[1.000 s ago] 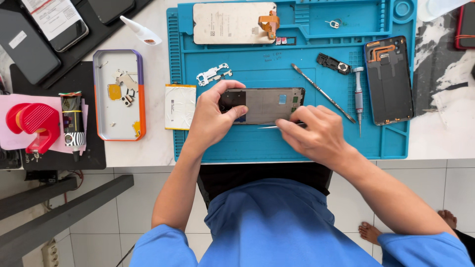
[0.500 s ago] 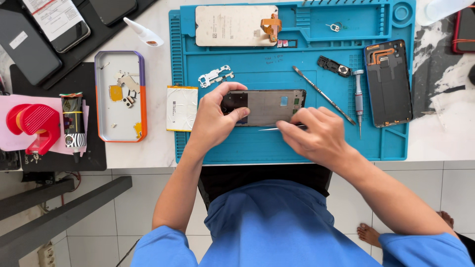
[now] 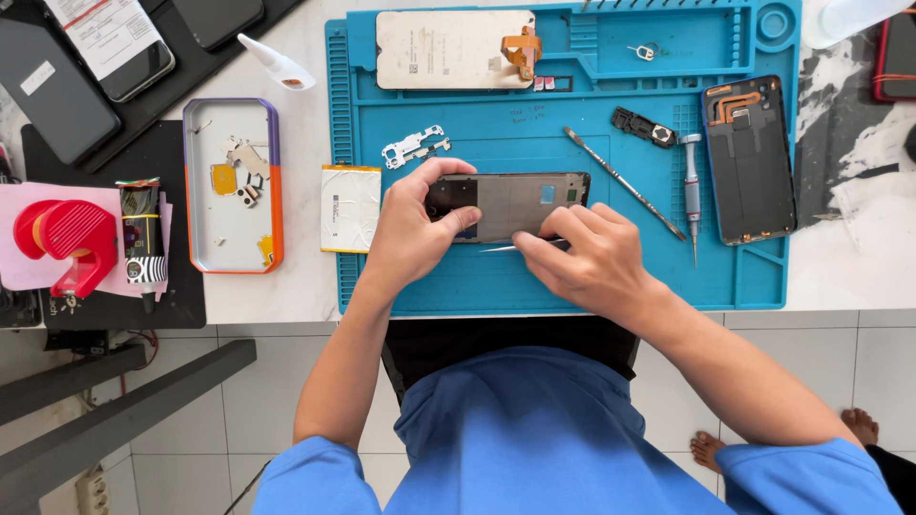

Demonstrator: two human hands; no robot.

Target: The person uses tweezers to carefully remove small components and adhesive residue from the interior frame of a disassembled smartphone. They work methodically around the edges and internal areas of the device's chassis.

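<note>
I am steadying the opened phone frame [image 3: 510, 205] on the blue work mat [image 3: 572, 277], its long axis running left to right across me. My left hand [image 3: 410, 229] is gripping its left end, thumb over the near edge and fingers curled over the far edge. My right hand [image 3: 582, 257] is pinching thin metal tweezers [image 3: 506, 248], which are lying along the frame's near edge with the tip pointing left (toward my left thumb). The screwdriver [image 3: 694, 191] is lying well off to the right.
</note>
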